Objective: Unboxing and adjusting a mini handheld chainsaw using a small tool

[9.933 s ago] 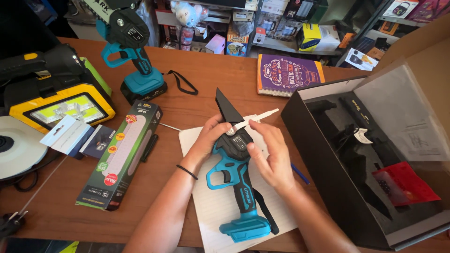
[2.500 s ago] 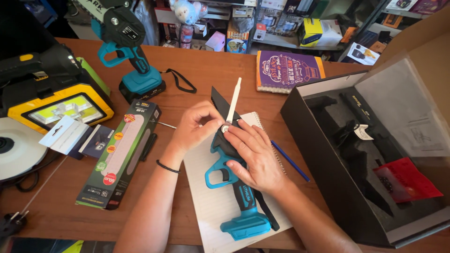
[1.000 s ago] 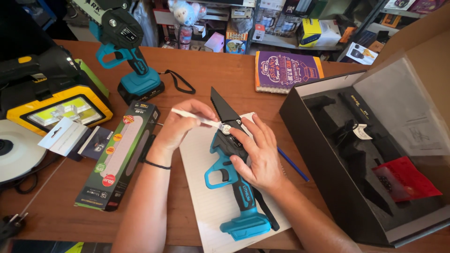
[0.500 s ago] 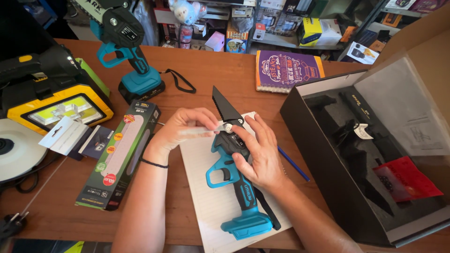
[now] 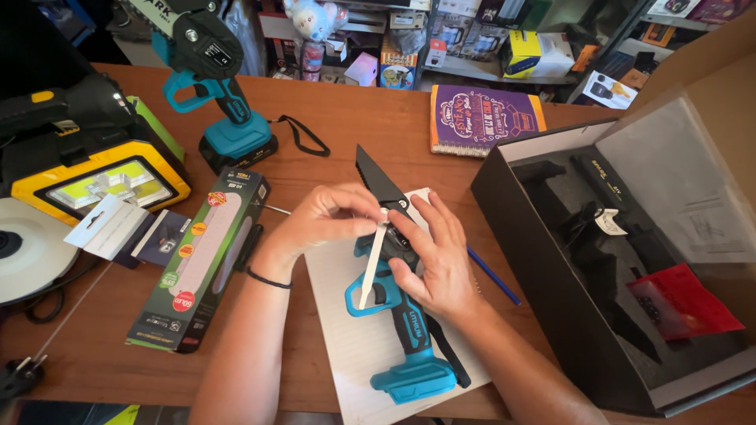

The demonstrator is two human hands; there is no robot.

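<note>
Both hands are working over a teal cordless mini chainsaw (image 5: 402,315) lying on a white paper sheet (image 5: 346,346): the left hand (image 5: 327,220) is pinching a thin white stick (image 5: 372,264), while the right hand (image 5: 437,256) is pressing the saw's body down.

saw (image 5: 398,315) on paper sheet (image 5: 346,346) | open box (image 5: 567,299) right | carton (image 5: 197,267) left | notebook (image 5: 484,120) behind
</note>
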